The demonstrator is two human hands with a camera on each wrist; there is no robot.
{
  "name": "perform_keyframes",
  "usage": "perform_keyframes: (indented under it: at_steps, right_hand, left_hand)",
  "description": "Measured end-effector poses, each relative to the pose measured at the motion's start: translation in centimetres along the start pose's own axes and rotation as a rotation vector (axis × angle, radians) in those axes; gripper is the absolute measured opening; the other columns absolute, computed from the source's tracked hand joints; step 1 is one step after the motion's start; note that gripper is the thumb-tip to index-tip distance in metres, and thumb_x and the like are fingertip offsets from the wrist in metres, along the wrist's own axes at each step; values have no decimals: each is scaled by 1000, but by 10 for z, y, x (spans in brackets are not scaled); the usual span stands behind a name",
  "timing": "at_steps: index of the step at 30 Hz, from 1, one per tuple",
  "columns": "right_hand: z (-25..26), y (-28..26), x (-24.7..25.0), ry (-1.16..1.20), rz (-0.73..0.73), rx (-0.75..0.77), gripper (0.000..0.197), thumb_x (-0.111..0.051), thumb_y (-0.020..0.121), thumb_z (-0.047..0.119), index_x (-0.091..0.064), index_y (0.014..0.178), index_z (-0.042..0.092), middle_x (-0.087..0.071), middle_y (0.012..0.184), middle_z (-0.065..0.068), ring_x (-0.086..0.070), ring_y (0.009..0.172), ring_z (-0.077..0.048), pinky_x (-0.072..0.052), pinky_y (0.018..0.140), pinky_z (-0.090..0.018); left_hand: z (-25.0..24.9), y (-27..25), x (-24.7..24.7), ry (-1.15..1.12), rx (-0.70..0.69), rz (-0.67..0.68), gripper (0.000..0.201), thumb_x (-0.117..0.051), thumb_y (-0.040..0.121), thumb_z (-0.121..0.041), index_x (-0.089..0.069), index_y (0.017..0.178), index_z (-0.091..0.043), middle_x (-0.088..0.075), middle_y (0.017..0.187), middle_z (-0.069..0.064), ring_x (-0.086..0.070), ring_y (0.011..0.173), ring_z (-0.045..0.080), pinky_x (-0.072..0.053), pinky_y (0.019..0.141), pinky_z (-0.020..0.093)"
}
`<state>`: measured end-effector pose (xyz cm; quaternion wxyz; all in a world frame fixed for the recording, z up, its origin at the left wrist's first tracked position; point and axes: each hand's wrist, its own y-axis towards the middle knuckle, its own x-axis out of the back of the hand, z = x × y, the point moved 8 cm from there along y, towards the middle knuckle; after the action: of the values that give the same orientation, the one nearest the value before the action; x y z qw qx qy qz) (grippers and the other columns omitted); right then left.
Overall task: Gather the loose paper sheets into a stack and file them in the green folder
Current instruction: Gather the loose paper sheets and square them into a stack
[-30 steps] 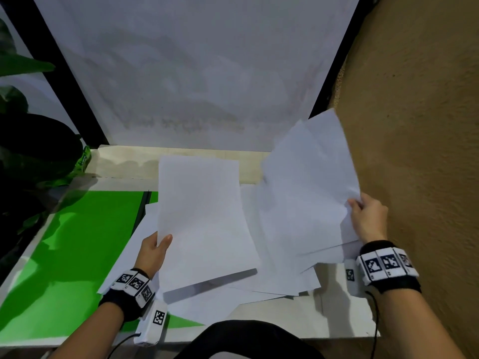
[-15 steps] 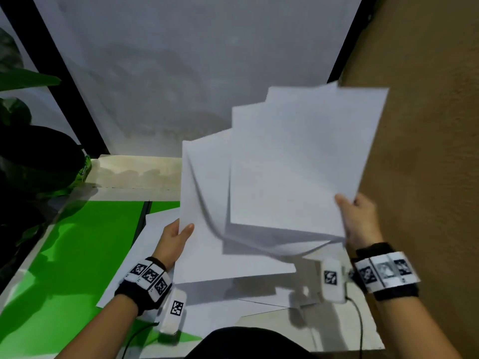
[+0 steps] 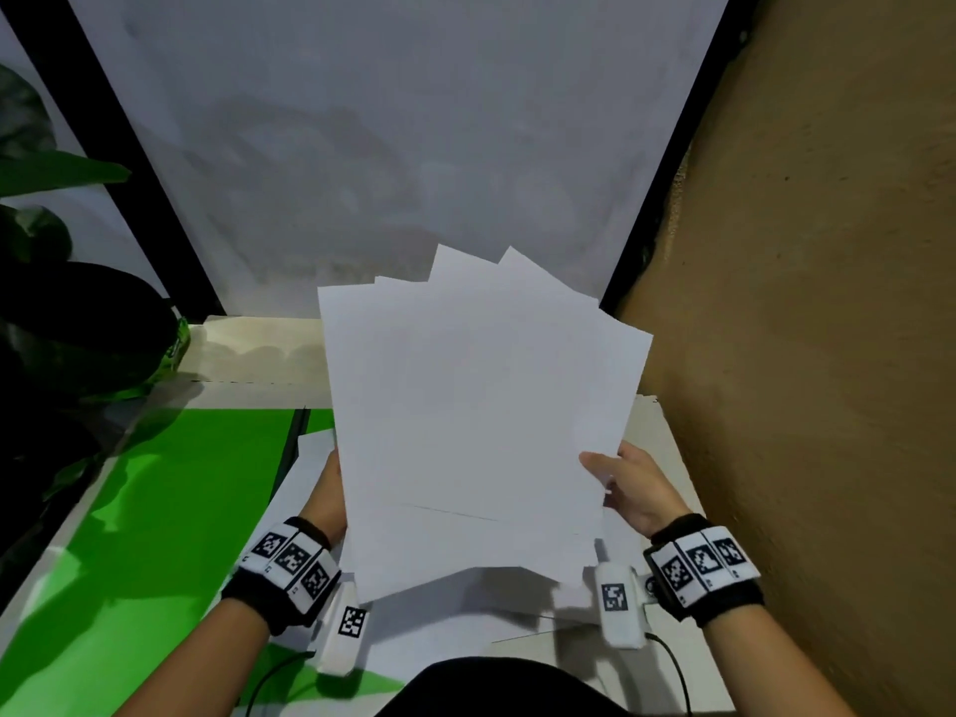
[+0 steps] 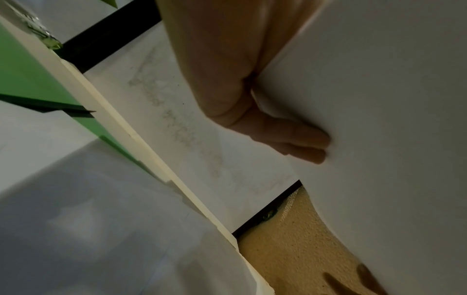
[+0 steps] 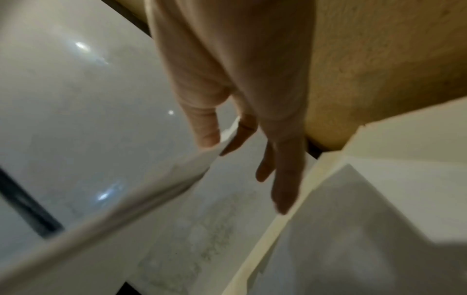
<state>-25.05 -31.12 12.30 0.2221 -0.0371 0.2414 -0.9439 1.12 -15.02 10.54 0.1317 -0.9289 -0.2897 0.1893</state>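
A fanned bundle of white paper sheets (image 3: 476, 416) stands tilted above the table, its top corners uneven. My left hand (image 3: 328, 491) grips its left edge, and the fingers (image 4: 290, 137) lie against the back of the paper (image 4: 379, 119). My right hand (image 3: 623, 483) pinches the right edge, thumb on the front face. In the right wrist view the thumb (image 5: 207, 131) presses the sheet edge (image 5: 88, 123) while the other fingers (image 5: 285, 179) stretch behind it. The green folder (image 3: 155, 509) lies open and flat at the left. A few loose sheets (image 3: 310, 452) stay on the table under the bundle.
A white table (image 3: 667, 458) has a raised cream ledge (image 3: 258, 349) at the back. A rough tan wall (image 3: 827, 354) closes the right side, with a white panel (image 3: 388, 147) behind. A dark plant (image 3: 62, 328) stands at the far left.
The sheet in my left hand and the fan in my right have come together into one bundle. It now stands more upright and centred, and both hands sit at its lower edges.
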Motion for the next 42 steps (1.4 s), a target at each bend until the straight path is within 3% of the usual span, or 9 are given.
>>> perform_keyframes:
  at_steps: [7, 11, 18, 21, 26, 30, 37, 39, 42]
  right_hand:
    - [11, 9, -18, 97, 85, 143, 42, -49, 85, -10, -50, 120, 14, -63, 116, -6, -61, 106, -24, -53, 89, -34]
    - [28, 3, -12, -20, 19, 296, 38, -52, 85, -8, -55, 105, 24, -64, 107, 0, -61, 100, -18, -47, 90, -32]
    - [37, 6, -22, -1, 101, 289, 53, -89, 47, 26, -65, 94, 19, -75, 89, 3, -70, 91, -18, -57, 76, -25]
    - [43, 8, -37, -68, 133, 270, 42, -82, 60, 18, -64, 98, 18, -73, 96, 2, -67, 93, -16, -53, 87, -26]
    - [62, -2, -44, -167, -66, 440, 32, -69, 78, 8, -60, 109, 8, -65, 102, -4, -63, 93, -12, -46, 93, -26]
    - [68, -17, -50, -97, -29, 556, 29, -70, 75, -1, -63, 89, 24, -68, 87, 13, -66, 77, 9, -51, 77, -11]
    - [31, -13, -48, -52, -15, 453, 33, -69, 74, -4, -60, 85, 26, -66, 88, 7, -65, 75, 3, -51, 74, -18]
    - [34, -15, -51, -46, -20, 453, 31, -67, 77, -3, -59, 84, 26, -65, 86, 6, -66, 71, 5, -51, 71, -17]
    - [53, -23, -54, -3, 20, 535, 28, -66, 78, -2, -61, 86, 24, -67, 86, 5, -67, 72, 6, -52, 69, -12]
  left_hand:
    - [-16, -8, -13, -188, 24, 38, 55, -26, 97, -27, -64, 57, -24, -64, 45, -6, -59, 43, 5, -48, 55, 24]
    - [-36, -9, -10, -217, -75, 100, 72, -45, 54, -79, -62, 101, -28, -77, 85, -7, -72, 80, 11, -59, 64, 29]
    - [-41, -3, -18, 0, -182, 133, 90, -83, 15, -59, -58, 96, -29, -73, 82, -17, -67, 82, 2, -53, 68, 20]
    - [-35, -2, -35, 63, -135, 186, 81, -87, 28, -50, -60, 99, -23, -75, 87, -11, -69, 78, 1, -56, 65, 16]
    - [-48, -1, -36, 242, -255, -41, 31, -66, 78, -11, -58, 108, -10, -65, 111, 12, -60, 102, 23, -47, 100, 36]
    - [-68, -15, -38, 215, -386, -63, 31, -69, 73, 2, -58, 80, -26, -71, 64, -21, -65, 71, -6, -48, 65, 3]
    - [-44, -19, -28, 192, -321, -33, 63, -77, 44, -44, -64, 98, -16, -74, 93, -2, -68, 92, 14, -52, 91, 31]
    - [-42, -20, -26, 177, -305, -86, 76, -76, 51, -42, -55, 113, -3, -66, 109, 13, -63, 105, 26, -47, 97, 40]
    - [-58, -25, -29, 210, -386, -81, 28, -71, 74, -8, -58, 98, -14, -73, 88, -7, -67, 87, 0, -49, 84, 21]
